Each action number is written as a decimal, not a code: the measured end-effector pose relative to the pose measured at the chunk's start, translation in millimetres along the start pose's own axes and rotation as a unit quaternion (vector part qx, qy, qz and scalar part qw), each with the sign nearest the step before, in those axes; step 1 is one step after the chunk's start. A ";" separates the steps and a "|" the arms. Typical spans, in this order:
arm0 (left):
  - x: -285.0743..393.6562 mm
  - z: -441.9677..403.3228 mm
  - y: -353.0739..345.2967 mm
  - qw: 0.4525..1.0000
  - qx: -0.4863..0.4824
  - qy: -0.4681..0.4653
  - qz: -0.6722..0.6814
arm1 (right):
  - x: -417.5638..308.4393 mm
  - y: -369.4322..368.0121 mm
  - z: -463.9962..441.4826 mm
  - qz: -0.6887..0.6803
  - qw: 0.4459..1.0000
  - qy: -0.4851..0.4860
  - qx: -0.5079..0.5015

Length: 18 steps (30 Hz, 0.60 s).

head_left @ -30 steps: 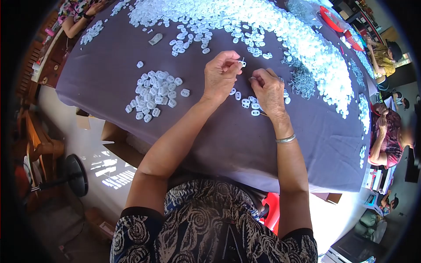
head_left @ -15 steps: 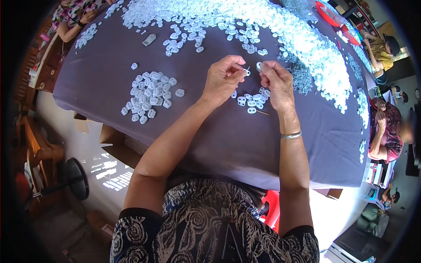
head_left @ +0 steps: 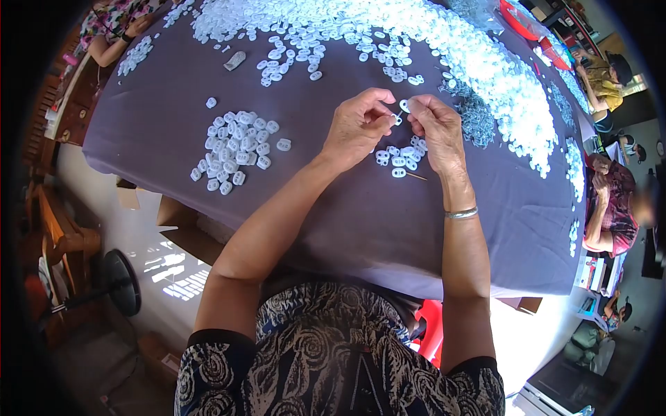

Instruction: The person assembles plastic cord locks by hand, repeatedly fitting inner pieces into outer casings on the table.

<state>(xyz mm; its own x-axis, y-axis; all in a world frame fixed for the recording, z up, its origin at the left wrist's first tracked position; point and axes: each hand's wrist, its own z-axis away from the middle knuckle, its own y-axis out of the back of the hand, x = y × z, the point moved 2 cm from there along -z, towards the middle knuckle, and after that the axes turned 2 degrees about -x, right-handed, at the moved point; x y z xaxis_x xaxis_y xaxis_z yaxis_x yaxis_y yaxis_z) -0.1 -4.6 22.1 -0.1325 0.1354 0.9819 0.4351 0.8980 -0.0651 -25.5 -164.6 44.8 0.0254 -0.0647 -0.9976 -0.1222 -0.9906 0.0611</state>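
Both my hands are raised over the dark cloth, fingertips close together. My left hand point(head_left: 355, 132) pinches a small white plastic piece with a hole point(head_left: 397, 120); its far end is hidden by the thumb. Between the thumb and fingers of my right hand point(head_left: 440, 132) is a white oval plastic piece point(head_left: 404, 105), partly covered. The two pieces are nearly touching; I cannot tell whether they meet. Under my hands lies a small group of white two-holed pieces point(head_left: 398, 161), with a thin brown stick point(head_left: 416, 177) beside it. To the left sits a heap of thicker white pieces point(head_left: 236, 144).
A large mound of white plastic pieces point(head_left: 499, 83) curves across the far and right side of the table point(head_left: 312, 229). Tangled grey metal bits, seemingly springs point(head_left: 476, 121), lie right of my hands. Red basins point(head_left: 519, 22) stand at the far right. Other people sit around the table.
My left hand has shifted slightly right, and the piece in my right hand has tilted left toward it. The gap between the two pieces has narrowed.
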 end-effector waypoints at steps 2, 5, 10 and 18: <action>0.3 -0.3 -0.4 1.000 0.000 0.000 -0.002 | -1.5 0.1 0.2 0.006 1.000 -0.002 -0.001; -0.6 -0.2 -1.1 1.000 0.000 -0.002 -0.006 | -2.1 -0.3 1.0 0.016 1.000 0.000 -0.006; -1.3 0.1 -1.3 1.000 0.006 0.003 -0.009 | -0.9 0.0 1.0 0.032 0.999 0.011 -0.009; 0.1 -0.2 -2.1 1.000 0.012 -0.002 -0.007 | -0.5 0.7 0.1 0.065 0.998 0.025 -0.007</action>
<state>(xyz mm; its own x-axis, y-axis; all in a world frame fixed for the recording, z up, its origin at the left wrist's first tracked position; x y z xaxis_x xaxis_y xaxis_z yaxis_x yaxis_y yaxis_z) -0.8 -6.5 22.4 -0.1421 0.1245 0.9820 0.4122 0.9094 -0.0557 -25.7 -165.3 45.3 0.0601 -0.1990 -0.9782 -0.1135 -0.9749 0.1913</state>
